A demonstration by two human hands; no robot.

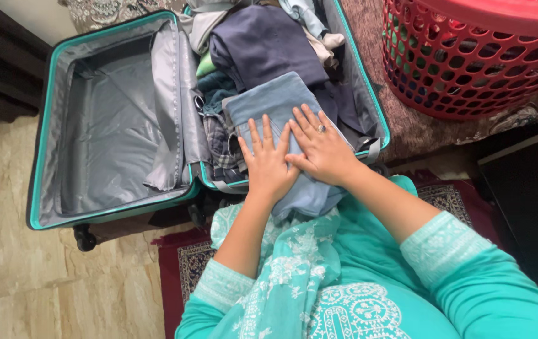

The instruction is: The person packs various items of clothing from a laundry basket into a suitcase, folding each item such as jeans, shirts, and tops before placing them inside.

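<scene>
The suitcase (pixel 118 119) lies open, its left half bare and grey. The left hand (pixel 268 164) rests flat with fingers spread on folded blue jeans (pixel 269 100) atop the packed right half; the right hand (pixel 324 149), also flat and open, overlaps it. A red basket (pixel 470 56) sits far right. The jeans overhang the near rim, so they could likely slide out.

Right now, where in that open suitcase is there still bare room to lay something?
The lid half, grey-lined inside its teal rim, lies bare. The other half is crowded: folded clothes fill it, and both hands, left hand and right hand, press flat on the light-blue jeans.
</scene>
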